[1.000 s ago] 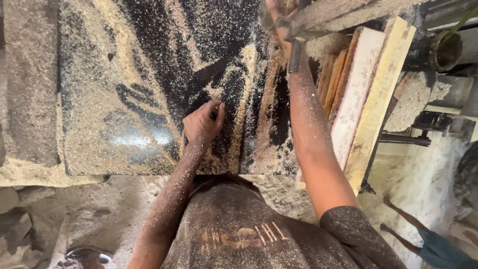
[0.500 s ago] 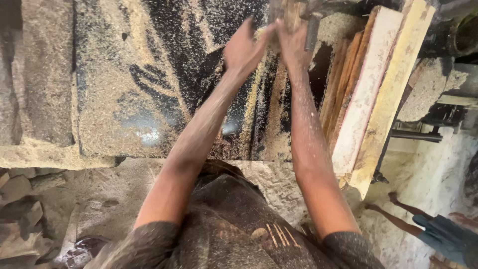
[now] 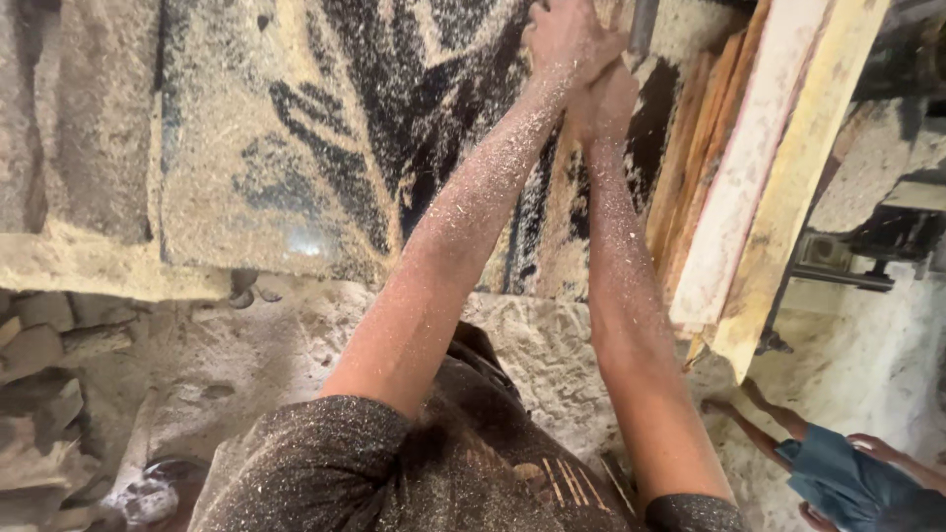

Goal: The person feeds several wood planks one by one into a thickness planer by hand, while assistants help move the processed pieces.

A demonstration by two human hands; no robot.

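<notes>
Head view: left hand is no longer lying flat on the sawdust-covered dark counter; it is now pressing against the right hand at the far edge, beside the stacked planks. Both grips are looking closed, on what I cannot tell. Work is shifting from sweeping to a two-handed hold.

The light on my work is dim and warm, strongest toward three o'clock where the pale planks catch it, with a small glare spot on the dark desk near nine o'clock. My joined hands at twelve o'clock look slightly soft, and the corners sink into shadow.
</notes>
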